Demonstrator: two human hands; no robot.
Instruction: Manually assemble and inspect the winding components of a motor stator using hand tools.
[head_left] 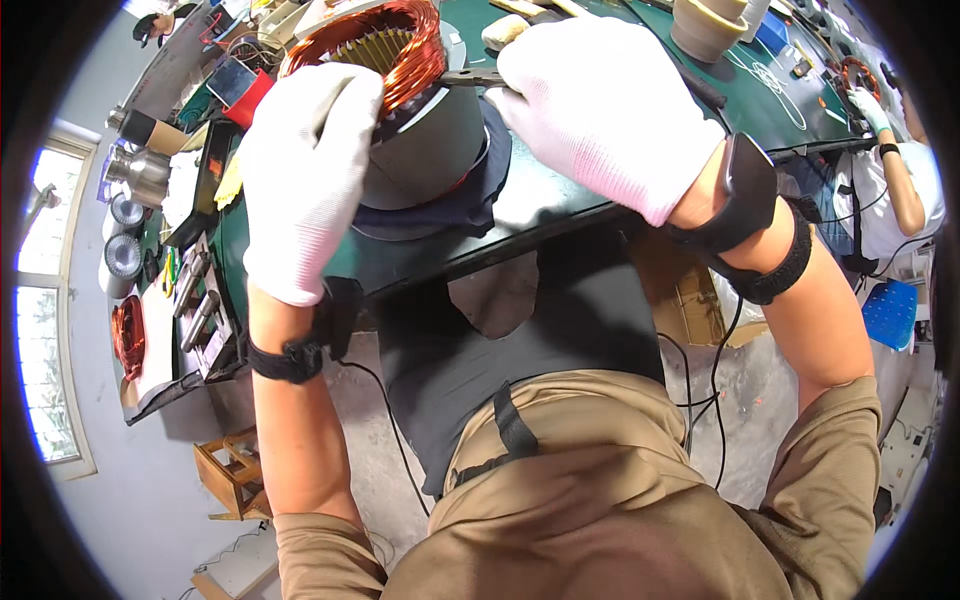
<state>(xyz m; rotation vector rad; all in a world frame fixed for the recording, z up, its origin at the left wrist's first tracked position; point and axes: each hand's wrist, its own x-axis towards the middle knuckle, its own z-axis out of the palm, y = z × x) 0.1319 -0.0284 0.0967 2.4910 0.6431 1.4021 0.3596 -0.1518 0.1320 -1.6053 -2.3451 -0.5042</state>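
Observation:
A grey cylindrical motor stator [425,160] stands on a dark cloth [495,170] at the near edge of the bench. Thick copper windings [425,65] bulge over its top rim, and yellow slot strips [370,52] show inside the bore. My left hand [315,150], in a white glove, is closed at the left of the rim, its bent fingers on the copper winding; its fingertips are partly hidden. Also gloved, my right hand [610,105] grips a slim dark metal tool [470,77], whose tip reaches the winding's right side. The tool's handle is hidden in my fist.
On the green bench, beige bowls [708,28] and white cord [775,85] lie to the right. At left are a red box [248,98], metal rods [200,318] and another copper coil [128,335]. A co-worker's gloved hand [868,108] handles a coil at far right.

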